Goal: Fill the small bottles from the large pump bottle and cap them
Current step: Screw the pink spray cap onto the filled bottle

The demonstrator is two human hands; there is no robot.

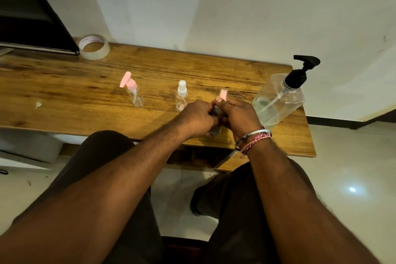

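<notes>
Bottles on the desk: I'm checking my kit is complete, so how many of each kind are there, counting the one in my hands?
Large pump bottle, black pump: 1
Small bottle with pink pump: 1
Small spray bottle, white top: 1
Small bottle with pink flip cap, held in left hand and right hand: 1
Total: 4

Grainy varnished wood tabletop [64,83], clear glossy plastic large pump bottle [280,100] with matt black head, clear plastic small bottles [135,94], shiny tape roll [94,46], bangle [250,136] seemingly metal
</notes>
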